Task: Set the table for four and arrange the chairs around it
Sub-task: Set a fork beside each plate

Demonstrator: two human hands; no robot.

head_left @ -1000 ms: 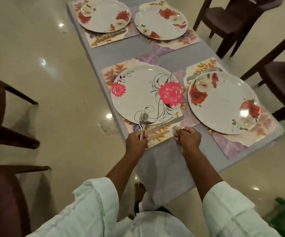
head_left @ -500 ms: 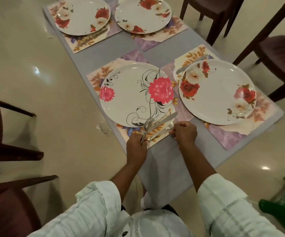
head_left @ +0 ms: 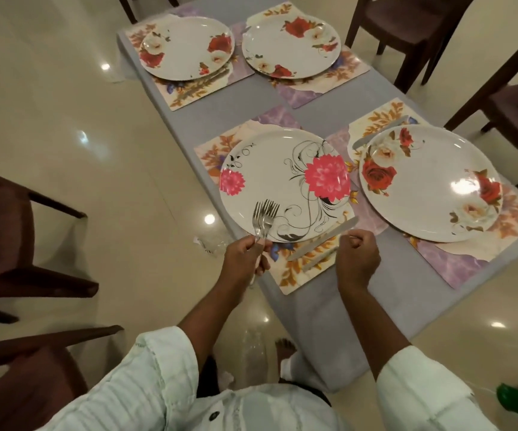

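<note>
4 plates on mats already down on the desk. Left hand grip clamped on a bunch of forks over the near plate. Right hand curled, holding nothing; knife lies beside it. Forks & chairs left to do, I'd say.

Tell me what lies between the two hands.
In the head view, a knife lies on the placemat between the left hand, which grips the forks, and the right hand.

four plates on placemats on table, chairs left and right
</note>
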